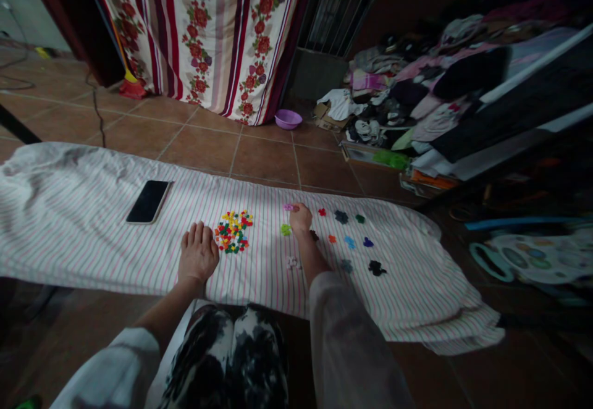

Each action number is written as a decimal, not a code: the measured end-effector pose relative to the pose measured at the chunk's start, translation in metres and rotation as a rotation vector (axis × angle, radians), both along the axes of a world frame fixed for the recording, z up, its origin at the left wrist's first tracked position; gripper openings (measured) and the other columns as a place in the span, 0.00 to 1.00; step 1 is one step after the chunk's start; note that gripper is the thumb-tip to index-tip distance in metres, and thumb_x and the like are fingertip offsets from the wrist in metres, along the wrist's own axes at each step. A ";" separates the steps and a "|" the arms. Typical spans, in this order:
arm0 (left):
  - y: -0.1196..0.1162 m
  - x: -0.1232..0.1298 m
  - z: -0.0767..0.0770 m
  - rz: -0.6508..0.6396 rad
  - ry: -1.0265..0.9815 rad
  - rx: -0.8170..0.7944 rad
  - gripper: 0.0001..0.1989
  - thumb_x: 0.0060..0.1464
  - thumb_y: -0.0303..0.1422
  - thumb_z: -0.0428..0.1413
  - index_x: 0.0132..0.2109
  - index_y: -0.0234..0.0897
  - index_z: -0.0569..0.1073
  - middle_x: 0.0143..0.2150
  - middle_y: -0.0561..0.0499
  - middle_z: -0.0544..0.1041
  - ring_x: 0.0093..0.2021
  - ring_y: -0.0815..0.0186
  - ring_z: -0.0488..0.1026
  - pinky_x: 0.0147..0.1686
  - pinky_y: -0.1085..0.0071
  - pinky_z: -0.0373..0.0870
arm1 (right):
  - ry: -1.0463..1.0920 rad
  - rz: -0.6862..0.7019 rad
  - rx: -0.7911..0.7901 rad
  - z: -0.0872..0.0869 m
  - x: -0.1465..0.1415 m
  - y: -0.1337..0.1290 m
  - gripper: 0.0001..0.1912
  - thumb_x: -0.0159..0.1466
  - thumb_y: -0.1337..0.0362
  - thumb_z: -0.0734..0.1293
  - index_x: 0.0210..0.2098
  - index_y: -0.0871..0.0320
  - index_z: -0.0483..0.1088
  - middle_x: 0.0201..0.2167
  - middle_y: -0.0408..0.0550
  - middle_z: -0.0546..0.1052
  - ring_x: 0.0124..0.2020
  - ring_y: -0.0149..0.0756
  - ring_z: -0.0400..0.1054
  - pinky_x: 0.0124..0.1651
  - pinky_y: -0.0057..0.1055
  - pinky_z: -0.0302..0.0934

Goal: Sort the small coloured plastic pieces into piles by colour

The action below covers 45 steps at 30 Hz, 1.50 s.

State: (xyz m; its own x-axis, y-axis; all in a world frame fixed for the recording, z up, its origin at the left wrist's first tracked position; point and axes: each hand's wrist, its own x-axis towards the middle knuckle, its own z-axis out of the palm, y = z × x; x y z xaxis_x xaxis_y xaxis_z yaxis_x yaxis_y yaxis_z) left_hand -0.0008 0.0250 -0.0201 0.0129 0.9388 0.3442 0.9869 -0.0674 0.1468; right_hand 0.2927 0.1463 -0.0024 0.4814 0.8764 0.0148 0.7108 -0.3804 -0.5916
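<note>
The striped cloth [115, 261] is best kept flat — a tug could scatter everything. The left hand [199, 253] lies palm down, fingers extended, just beside the mixed pile [233, 231]. The right hand [301, 217] curls beyond the green pieces [285, 230], at the purple pieces [288, 207] — whether it pinches one, I can't tell; a light touch should spare neighbours.

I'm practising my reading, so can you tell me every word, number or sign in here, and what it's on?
There are no words, brands, numbers or signs I can read.
Phone: its dark screen shows no readable text.
Heap of little coloured pieces beside the left hand: too small to tell if anything is marked.
Clothes pile: too dark and blurred to read any print.
</note>
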 end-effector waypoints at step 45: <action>-0.001 -0.001 0.001 0.001 -0.039 -0.033 0.23 0.61 0.34 0.41 0.57 0.27 0.68 0.64 0.32 0.65 0.67 0.48 0.58 0.63 0.50 0.55 | -0.118 0.876 0.410 -0.011 -0.111 -0.103 0.18 0.65 0.71 0.61 0.48 0.51 0.77 0.53 0.48 0.74 0.56 0.43 0.59 0.59 0.41 0.60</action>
State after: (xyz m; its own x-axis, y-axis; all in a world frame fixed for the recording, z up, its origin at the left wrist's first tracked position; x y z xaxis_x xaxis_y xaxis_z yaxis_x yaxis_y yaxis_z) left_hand -0.0019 0.0240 -0.0189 -0.0012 0.9498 0.3128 0.9804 -0.0605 0.1876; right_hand 0.1813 0.0428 -0.0137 -0.3631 0.8390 0.4053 0.7067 0.5315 -0.4670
